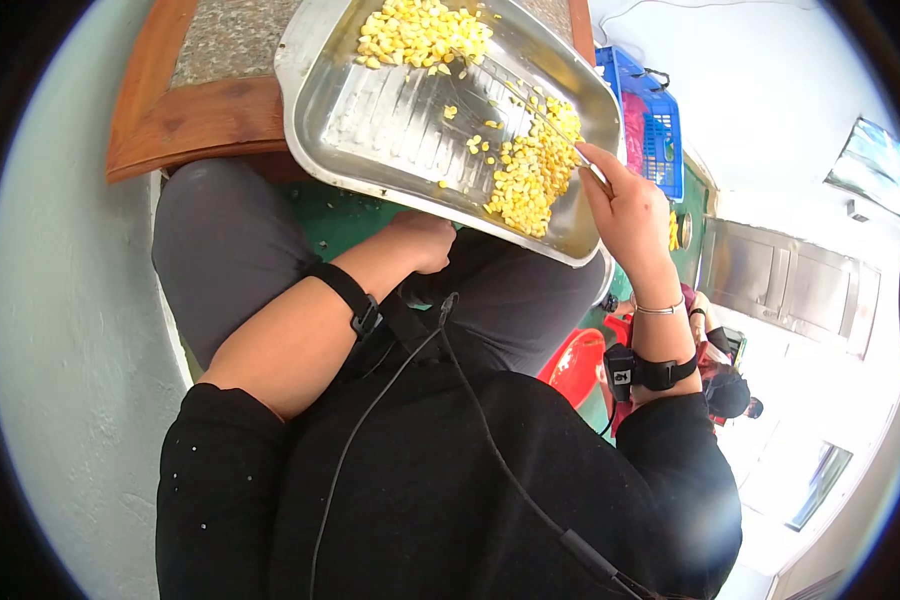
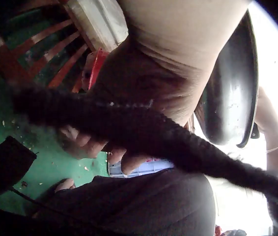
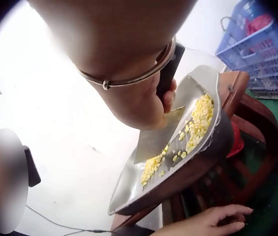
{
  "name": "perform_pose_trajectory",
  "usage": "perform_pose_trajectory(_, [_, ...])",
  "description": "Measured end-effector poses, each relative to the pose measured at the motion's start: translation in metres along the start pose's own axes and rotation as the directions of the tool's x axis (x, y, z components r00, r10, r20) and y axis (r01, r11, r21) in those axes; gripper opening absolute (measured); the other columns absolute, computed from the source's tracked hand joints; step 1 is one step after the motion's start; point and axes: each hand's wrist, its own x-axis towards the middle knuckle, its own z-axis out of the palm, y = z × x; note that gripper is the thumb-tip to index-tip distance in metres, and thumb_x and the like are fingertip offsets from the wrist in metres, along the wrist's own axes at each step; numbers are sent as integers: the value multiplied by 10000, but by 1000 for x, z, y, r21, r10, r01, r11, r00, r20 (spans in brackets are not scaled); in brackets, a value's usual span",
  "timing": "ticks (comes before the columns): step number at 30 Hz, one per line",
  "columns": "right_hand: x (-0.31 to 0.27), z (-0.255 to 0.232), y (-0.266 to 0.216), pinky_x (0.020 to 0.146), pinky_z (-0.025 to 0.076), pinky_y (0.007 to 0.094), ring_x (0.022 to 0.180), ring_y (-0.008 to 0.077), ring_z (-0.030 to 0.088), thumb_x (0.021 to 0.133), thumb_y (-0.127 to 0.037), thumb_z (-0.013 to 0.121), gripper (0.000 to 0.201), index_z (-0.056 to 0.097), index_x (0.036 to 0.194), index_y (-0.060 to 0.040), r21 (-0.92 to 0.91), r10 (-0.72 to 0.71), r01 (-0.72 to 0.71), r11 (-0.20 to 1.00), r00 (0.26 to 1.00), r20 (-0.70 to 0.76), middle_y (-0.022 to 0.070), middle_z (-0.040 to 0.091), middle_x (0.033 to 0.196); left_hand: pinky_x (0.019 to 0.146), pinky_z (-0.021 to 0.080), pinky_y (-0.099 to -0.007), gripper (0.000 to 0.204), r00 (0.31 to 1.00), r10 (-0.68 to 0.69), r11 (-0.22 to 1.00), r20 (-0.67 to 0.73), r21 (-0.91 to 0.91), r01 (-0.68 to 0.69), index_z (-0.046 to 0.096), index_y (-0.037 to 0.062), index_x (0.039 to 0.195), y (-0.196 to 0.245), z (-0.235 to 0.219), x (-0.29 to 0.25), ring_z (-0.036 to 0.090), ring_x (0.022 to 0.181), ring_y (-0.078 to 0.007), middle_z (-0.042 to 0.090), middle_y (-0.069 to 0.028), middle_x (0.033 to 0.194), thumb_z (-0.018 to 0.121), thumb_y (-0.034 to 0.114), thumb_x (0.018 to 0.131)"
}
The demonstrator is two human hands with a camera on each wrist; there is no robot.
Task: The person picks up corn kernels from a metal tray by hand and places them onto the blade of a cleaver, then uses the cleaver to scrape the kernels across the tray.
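Note:
A steel tray (image 1: 380, 120) lies tilted above the person's knees and on the table edge. Inside are two heaps of yellow pieces like corn kernels, one at the far side (image 1: 420, 35) and one near the right hand (image 1: 530, 180), with loose pieces between. The right hand (image 1: 625, 205) grips the dark handle of a broad-bladed kitchen knife (image 3: 158, 140), its blade down in the tray between the heaps. Below the tray's near rim, over the lap, the left hand (image 1: 425, 240) holds nothing; its fingers (image 2: 129, 160) hang loosely bent.
The wooden table edge (image 1: 200, 140) frames a speckled stone top. A blue crate (image 1: 660, 125) with something pink inside stands beyond the tray. On the right are a red basin (image 1: 575, 365) and another person (image 1: 720, 385). A cable (image 1: 480, 450) runs across the torso.

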Motion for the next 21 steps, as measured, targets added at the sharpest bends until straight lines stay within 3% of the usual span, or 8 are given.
perform_pose_trajectory(3, [4, 2, 2, 598, 500, 383, 659, 291, 633, 849, -160, 637, 318, 644, 1165, -192, 3, -35, 35, 999, 999, -9, 103, 657, 791, 912, 499, -404, 358, 1000, -2, 1000, -22, -11, 2, 669, 42, 1123, -1, 4, 4, 592, 1121, -296, 611, -119, 1231, 633, 229, 819])
perform_pose_trajectory(8, [2, -7, -9, 562, 477, 379, 614, 273, 605, 801, -114, 649, 422, 633, 1210, -219, -196, -191, 190, 962, 982, 15, 72, 565, 703, 910, 501, -406, 356, 999, 28, 999, -39, 42, -26, 668, 44, 1125, 0, 4, 0, 595, 1114, -300, 612, -124, 1228, 624, 216, 816])
perform_pose_trajectory(12, [-10, -20, -7, 551, 466, 392, 593, 269, 591, 792, -113, 656, 447, 631, 1223, -226, -194, -200, 200, 960, 980, 17, 75, 521, 668, 914, 500, -408, 361, 1000, 10, 1000, -22, -1, -10, 665, 44, 1131, 0, 1, 0, 592, 1118, -304, 601, -123, 1246, 629, 220, 818])
perform_pose_trajectory(15, [-23, -30, 4, 558, 463, 387, 592, 280, 587, 776, -78, 658, 450, 648, 1203, -220, -136, -130, 139, 981, 989, 77, 90, 582, 714, 915, 500, -409, 368, 1000, -7, 1000, -13, 7, 7, 658, 48, 1144, 2, 0, 0, 589, 1125, -302, 595, -118, 1256, 631, 218, 819])
perform_pose_trajectory(17, [-34, -28, 18, 529, 424, 331, 534, 191, 537, 796, -55, 656, 402, 656, 1185, -155, 159, -127, 119, 980, 991, 41, 78, 563, 668, 916, 499, -410, 374, 1000, -7, 1000, 22, 15, 6, 652, 48, 1152, 2, 0, 1, 586, 1132, -299, 592, -116, 1261, 634, 216, 819])
perform_pose_trajectory(18, [-37, -30, 16, 529, 424, 331, 534, 191, 537, 796, -55, 656, 402, 656, 1185, -155, 158, -125, 117, 981, 991, 42, 78, 563, 668, 916, 499, -410, 374, 1000, -4, 1000, 24, 15, 3, 652, 48, 1152, 2, 1, 1, 586, 1132, -299, 592, -116, 1261, 634, 216, 819])
perform_pose_trajectory(20, [-42, -35, 11, 520, 363, 274, 548, 86, 421, 844, -73, 652, 322, 645, 1166, -69, 336, 191, -259, 905, 956, 222, 25, 479, 627, 916, 499, -411, 370, 1000, 4, 1000, -9, 15, -4, 653, 48, 1148, 2, 2, 0, 583, 1140, -296, 592, -116, 1265, 633, 222, 823])
perform_pose_trajectory(21, [-43, -29, 14, 520, 363, 274, 548, 86, 421, 844, -73, 652, 322, 645, 1166, -69, 337, 192, -259, 905, 956, 221, 25, 479, 627, 916, 499, -411, 370, 1000, 4, 1000, -9, 16, -4, 653, 48, 1148, 1, 3, 2, 583, 1140, -296, 592, -116, 1265, 633, 222, 823])
